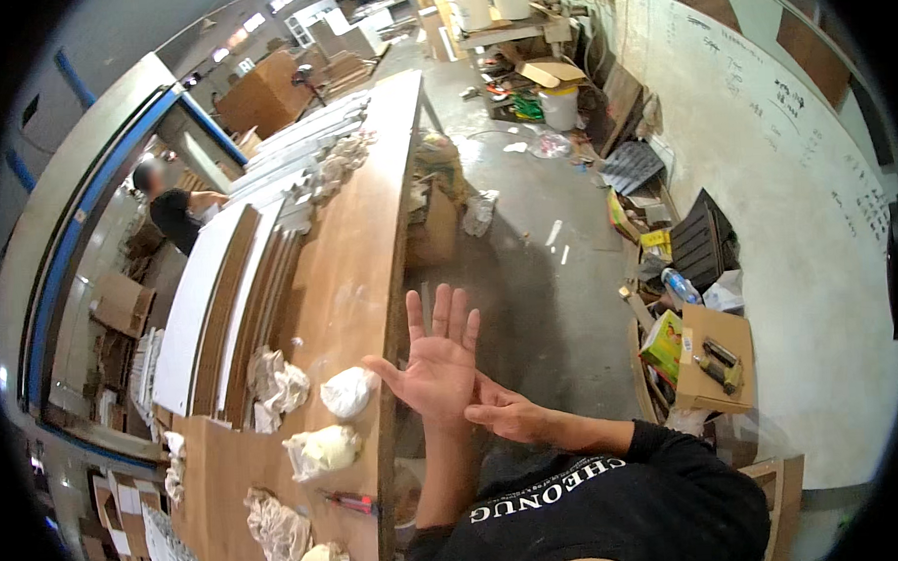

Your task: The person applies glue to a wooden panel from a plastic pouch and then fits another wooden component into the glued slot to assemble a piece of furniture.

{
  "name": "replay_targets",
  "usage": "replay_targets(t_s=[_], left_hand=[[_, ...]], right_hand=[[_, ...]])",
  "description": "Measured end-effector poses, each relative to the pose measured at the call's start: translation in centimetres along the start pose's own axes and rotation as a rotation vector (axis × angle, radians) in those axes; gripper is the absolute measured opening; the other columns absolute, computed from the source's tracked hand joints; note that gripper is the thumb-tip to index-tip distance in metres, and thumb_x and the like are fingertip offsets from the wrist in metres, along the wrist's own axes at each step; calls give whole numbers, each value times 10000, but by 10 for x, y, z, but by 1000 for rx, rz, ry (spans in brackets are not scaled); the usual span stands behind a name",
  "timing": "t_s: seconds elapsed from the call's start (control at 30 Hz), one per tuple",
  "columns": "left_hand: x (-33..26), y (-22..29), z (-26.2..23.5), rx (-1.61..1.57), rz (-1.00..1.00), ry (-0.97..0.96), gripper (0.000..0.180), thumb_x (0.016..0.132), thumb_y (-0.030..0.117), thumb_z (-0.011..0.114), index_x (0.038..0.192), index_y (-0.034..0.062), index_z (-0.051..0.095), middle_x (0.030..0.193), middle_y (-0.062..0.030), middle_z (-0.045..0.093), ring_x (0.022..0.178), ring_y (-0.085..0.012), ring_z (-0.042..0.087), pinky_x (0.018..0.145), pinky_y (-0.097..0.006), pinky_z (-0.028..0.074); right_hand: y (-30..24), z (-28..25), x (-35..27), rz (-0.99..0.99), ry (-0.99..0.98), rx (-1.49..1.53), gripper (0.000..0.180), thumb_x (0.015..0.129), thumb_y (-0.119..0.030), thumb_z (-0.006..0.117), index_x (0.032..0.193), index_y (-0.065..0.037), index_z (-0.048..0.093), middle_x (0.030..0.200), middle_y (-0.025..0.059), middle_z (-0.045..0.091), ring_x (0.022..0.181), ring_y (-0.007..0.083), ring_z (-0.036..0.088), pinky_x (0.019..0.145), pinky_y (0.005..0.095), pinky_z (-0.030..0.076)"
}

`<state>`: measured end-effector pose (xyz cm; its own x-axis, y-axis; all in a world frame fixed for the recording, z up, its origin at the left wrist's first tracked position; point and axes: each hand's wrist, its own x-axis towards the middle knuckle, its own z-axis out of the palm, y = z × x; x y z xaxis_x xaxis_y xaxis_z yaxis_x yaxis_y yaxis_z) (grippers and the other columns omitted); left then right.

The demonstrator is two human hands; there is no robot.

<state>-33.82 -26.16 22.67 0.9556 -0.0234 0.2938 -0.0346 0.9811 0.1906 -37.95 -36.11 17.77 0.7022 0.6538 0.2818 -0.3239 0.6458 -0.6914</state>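
Note:
My left hand [438,370] is raised beside the long table's edge, palm up, fingers stretched and thumb out to the left. Nothing lies in it. My right hand [518,417] comes in from the right and holds my left wrist; its thumb shows in front, while its other fingers are partly hidden behind. Just left of my left thumb, a crumpled white bundle [349,392] sits on the wooden tabletop [341,255]. A cream bundle [321,451] lies nearer, and a red-handled tool [352,501] rests close to the table edge.
Stacked white-faced panels [205,314] and crumpled cloths [280,529] lie on the table. Beyond its left side stands another person [175,213]. Along the right wall are a cardboard box [714,355] with tools on it, a black crate [705,237] and loose litter. Buckets [469,8] stand farther back.

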Motion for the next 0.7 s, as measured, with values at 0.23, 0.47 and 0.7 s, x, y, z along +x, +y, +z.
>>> replay_targets(t_s=[0.23,0.47,0.7], left_hand=[[110,0,-52,118,63,-82,969,726,759,408,1402,96,205,1390,-239,278,1298,-362,254,1053,-511,207],[248,25,-105,1060,277,-102,1146,631,890,225,1401,44,169,1349,-198,356,1265,-297,315,1028,-468,194],[372,43,-138,616,136,76,993,712,823,275,1403,115,194,1358,-155,360,1254,-283,331,1016,-447,226]], right_hand=[[3,-80,91,113,336,106,583,943,-277,461,1383,0,197,1282,58,406,1175,161,379,994,303,302],[-10,-181,232,9,279,111,476,948,-427,345,1231,-58,446,1087,95,553,953,239,549,854,412,440],[-65,-238,338,111,246,217,432,969,-330,336,1238,0,411,1161,99,528,1061,230,515,937,353,390]])
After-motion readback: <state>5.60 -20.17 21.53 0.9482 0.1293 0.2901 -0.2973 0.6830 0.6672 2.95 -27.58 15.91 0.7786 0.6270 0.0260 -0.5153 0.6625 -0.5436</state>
